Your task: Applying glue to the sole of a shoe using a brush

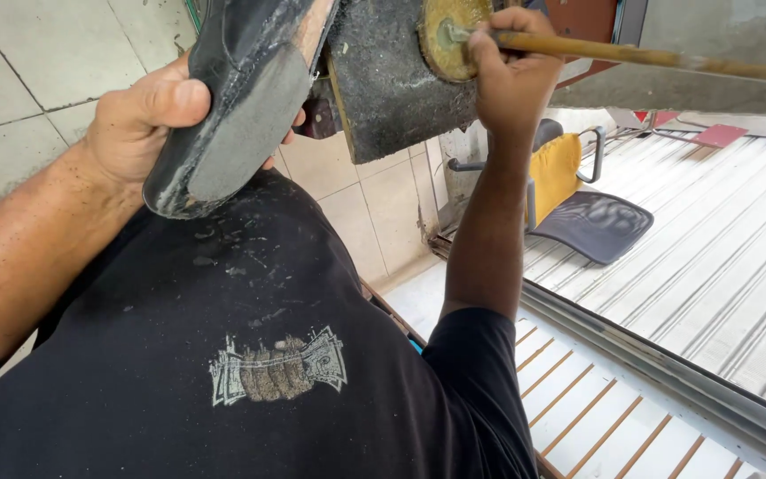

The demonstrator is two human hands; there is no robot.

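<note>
My left hand point(139, 120) grips a black shoe point(241, 89) by its heel end, thumb on the edge, with the worn grey sole turned toward me. My right hand point(511, 75) is closed on a long wooden stick point(649, 58) that runs off to the right. The stick's tip rests in a round yellowish tin point(449, 35). That tin sits against a rough, dark, grimy block point(392, 89), just right of the shoe. My black shirt point(250, 355), flecked with dust, fills the lower part of the view.
A dark office chair with a yellow cushion point(578, 204) stands beyond my right arm. A ribbed grey metal shutter point(711, 239) spans the right side. Pale tiles point(28, 71) cover the left, and a white panel with wooden slats point(596, 408) lies at lower right.
</note>
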